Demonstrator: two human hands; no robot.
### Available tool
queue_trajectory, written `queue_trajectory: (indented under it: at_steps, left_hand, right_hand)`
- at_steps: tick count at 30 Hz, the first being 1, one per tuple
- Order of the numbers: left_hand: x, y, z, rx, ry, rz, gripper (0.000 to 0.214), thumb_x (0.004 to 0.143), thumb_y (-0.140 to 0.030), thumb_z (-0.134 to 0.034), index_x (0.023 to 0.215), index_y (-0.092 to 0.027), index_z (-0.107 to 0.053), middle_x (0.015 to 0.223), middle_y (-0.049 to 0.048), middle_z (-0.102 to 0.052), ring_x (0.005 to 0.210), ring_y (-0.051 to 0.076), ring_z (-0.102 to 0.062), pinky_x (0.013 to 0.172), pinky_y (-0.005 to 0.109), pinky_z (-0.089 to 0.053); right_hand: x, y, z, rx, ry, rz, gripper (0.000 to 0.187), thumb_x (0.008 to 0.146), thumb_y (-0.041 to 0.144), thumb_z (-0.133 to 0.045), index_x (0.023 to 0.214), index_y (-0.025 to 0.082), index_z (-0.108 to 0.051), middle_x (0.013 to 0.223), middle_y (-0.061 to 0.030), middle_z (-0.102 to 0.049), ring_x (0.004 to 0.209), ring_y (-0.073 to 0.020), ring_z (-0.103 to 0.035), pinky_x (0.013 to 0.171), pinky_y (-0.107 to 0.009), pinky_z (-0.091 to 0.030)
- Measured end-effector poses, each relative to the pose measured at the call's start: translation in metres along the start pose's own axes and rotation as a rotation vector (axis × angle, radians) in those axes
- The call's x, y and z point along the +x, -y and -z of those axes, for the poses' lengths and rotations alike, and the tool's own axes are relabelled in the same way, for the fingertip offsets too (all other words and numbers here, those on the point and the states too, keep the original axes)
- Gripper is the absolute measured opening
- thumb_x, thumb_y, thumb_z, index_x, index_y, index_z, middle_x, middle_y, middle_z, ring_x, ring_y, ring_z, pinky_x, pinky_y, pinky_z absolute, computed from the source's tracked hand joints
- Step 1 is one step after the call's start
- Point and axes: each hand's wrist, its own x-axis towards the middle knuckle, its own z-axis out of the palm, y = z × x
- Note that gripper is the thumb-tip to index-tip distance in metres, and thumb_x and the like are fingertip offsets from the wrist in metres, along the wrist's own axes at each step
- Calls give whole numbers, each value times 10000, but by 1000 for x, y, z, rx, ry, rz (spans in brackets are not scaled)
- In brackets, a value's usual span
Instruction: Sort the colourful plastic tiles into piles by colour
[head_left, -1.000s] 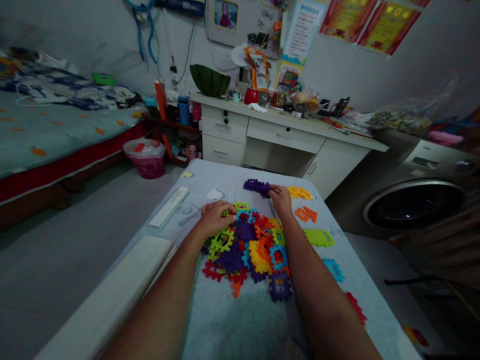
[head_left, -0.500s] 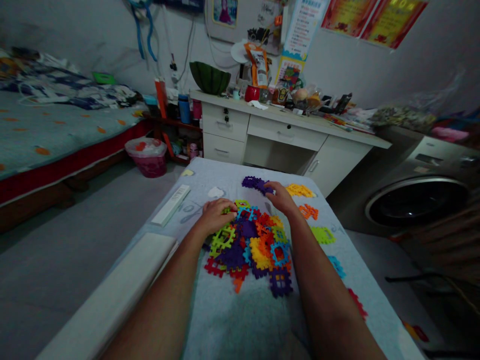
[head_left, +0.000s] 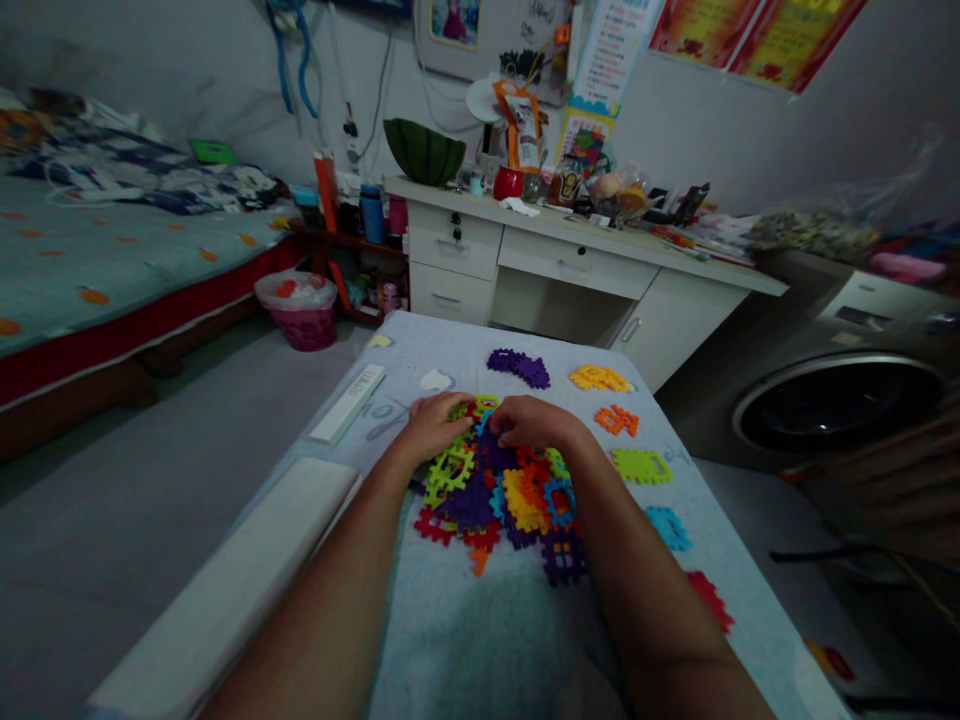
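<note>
A heap of colourful interlocking plastic building tiles (head_left: 469, 500) lies in the middle of the cloth-covered table. My left hand (head_left: 437, 428) rests at the heap's far left side, thumb and fingers apart, beside green and red tiles. My right hand (head_left: 531, 422) is over the far part of the heap, its fingers bent down close to a blue tile and a purple tile (head_left: 496, 452). Whatever its fingertips pinch is hidden. Beyond the hands sits a small group of purple tiles (head_left: 519, 367), which neither hand touches.
Along the right side lie yellow (head_left: 600, 378), orange (head_left: 617, 420), green (head_left: 641, 466), blue (head_left: 667, 528) and red tiles (head_left: 709, 600), sorted by colour. A long white box (head_left: 232, 580) and a smaller white strip (head_left: 349, 405) lie at the left. A desk (head_left: 454, 240) stands behind the table.
My right hand has left the purple group at the back and come left and nearer, onto the heap. The purple tiles stay there. My left hand has barely moved.
</note>
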Motion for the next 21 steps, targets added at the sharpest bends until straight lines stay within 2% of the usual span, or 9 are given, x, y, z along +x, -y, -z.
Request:
queue_trajectory:
  at_steps: [4, 7, 9, 11, 13, 16, 18, 21]
  left_hand:
    - [0, -1, 1, 3, 11, -6, 355, 802, -345, -592, 1136, -259, -675, 1209, 48, -680, 1172, 251, -583, 1057, 428, -386]
    - [0, -3, 1, 23, 6, -6, 367, 796, -340, -598, 1144, -251, -673, 1218, 57, -679, 1175, 261, -582, 1059, 436, -382]
    - [-1, -4, 1, 29, -5, -1, 370, 791, -339, -606, 1147, -261, -671, 1222, 51, -680, 1183, 264, -577, 1069, 445, -371]
    - [-2, -5, 1, 32, -4, 7, 361, 792, -337, -606, 1142, -274, -669, 1232, 40, -677, 1201, 262, -565, 1088, 455, -346]
    - [-3, -6, 1, 41, 6, 21, 339, 796, -334, -599, 1121, -278, -674, 1244, 32, -671, 1220, 260, -550, 1109, 466, -317]
    - [-3, -7, 3, 43, 18, 34, 300, 788, -325, -598, 1071, -280, -688, 1231, 23, -677, 1226, 257, -546, 1127, 480, -289]
    - [-3, -8, 4, 27, 21, 32, 279, 783, -322, -600, 1043, -282, -694, 1206, 18, -687, 1213, 254, -557, 1131, 483, -284]
    - [-2, -8, 4, -14, 19, 26, 247, 784, -343, -597, 995, -272, -704, 1161, 16, -705, 1174, 245, -584, 1109, 454, -328]
  right_hand:
    - [-1, -3, 1, 72, -15, -28, 108, 638, 74, -662, 640, 182, -661, 543, 57, -545, 539, -97, -454, 539, -232, -298]
    - [-7, -11, 8, 286, -99, 22, 62, 657, 175, -692, 711, 179, -663, 599, 48, -567, 577, -102, -477, 548, -222, -331]
    - [-11, -18, 12, 470, -193, 38, 141, 671, 277, -715, 753, 181, -654, 603, 47, -559, 567, -100, -466, 541, -222, -338]
    - [-12, -27, 15, 638, -368, 16, 227, 661, 353, -730, 774, 187, -627, 608, 48, -554, 546, -94, -449, 529, -225, -341]
    - [-10, -40, 14, 754, -609, -33, 278, 631, 382, -739, 765, 195, -584, 612, 47, -551, 535, -95, -453, 518, -230, -352]
    - [-4, -62, 10, 814, -920, -139, 314, 589, 400, -722, 744, 210, -527, 617, 39, -540, 548, -118, -511, 504, -243, -385]
    - [-1, -77, 6, 810, -1052, -211, 317, 578, 411, -696, 745, 217, -508, 644, 32, -544, 583, -140, -560, 521, -259, -425]
    - [3, -97, -1, 797, -1165, -288, 306, 575, 412, -660, 756, 216, -508, 685, 22, -564, 632, -159, -602, 579, -287, -482]
